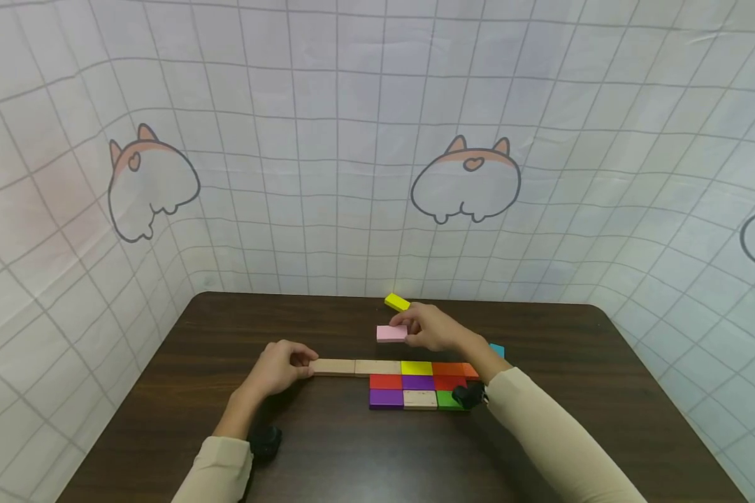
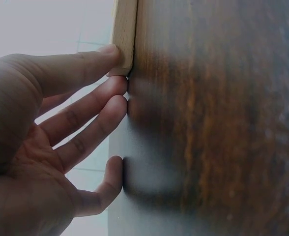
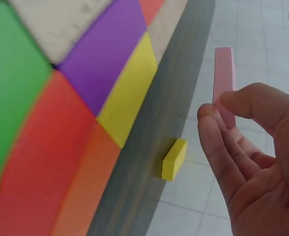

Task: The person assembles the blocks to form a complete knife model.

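My right hand [image 1: 433, 328] pinches a pink wooden block [image 1: 390, 334] between thumb and fingers, above the table behind the rows of blocks; the right wrist view shows the pink block [image 3: 223, 73] standing out past the fingertips. At the left end of the back row, my left hand [image 1: 275, 365] holds the end of a plain wood block [image 1: 333, 367] with its thumb [image 2: 98, 64] on the near side. Its other fingertips touch the table. Beside that block in line lie another plain block [image 1: 377, 367], a yellow one [image 1: 416, 368] and orange ones, partly hidden by the right forearm.
Two shorter rows lie in front, with red, purple [image 1: 386, 399], plain [image 1: 420, 399] and green [image 1: 445, 399] blocks. A loose yellow block [image 1: 397, 302] lies near the back edge. Behind the right forearm a blue block [image 1: 497, 350] shows partly. A white grid curtain [image 1: 327, 209] surrounds the dark table [image 1: 327, 447].
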`<state>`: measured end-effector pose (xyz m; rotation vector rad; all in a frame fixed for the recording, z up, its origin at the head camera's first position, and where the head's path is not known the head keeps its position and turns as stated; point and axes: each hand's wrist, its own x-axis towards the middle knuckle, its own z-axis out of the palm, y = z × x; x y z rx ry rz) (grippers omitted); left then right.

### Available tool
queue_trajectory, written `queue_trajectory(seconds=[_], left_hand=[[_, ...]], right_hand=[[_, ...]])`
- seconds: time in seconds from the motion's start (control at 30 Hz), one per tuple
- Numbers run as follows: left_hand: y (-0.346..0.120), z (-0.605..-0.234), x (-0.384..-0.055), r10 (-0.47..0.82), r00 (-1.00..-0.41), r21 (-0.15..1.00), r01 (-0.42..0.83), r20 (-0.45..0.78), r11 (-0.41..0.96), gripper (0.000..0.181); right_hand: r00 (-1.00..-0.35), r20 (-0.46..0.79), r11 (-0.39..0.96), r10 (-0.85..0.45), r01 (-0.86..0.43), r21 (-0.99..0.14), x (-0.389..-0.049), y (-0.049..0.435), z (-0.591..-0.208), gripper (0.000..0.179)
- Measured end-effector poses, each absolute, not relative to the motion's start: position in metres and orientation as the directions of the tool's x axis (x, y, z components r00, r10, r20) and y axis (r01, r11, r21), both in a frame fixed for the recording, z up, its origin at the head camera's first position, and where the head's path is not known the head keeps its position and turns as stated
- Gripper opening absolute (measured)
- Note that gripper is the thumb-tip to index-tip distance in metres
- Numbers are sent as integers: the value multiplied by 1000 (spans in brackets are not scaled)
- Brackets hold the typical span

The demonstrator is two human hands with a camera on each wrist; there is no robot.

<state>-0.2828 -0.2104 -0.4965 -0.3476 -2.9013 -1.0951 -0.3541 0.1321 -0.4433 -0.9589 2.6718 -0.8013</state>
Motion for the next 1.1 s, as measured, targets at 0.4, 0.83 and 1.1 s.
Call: queue_trajectory(seconds=[0.4,0.83,1.1], left_hand=[[-209,-496,-285,200,-975,649,214,96,730,16],[-212,-500,-284,200,-974,643,221,107,734,15],[-211,-498,-285,205,-972,640,228,111,734,14]], right_hand=[[-749,64,574,-660,-557,-600,-303,165,-450,34],[-731,90,551,-677,-584,-596,-267,182,-463,33],[-723,60,527,-689,-555,-644,-245,184,-471,33]])
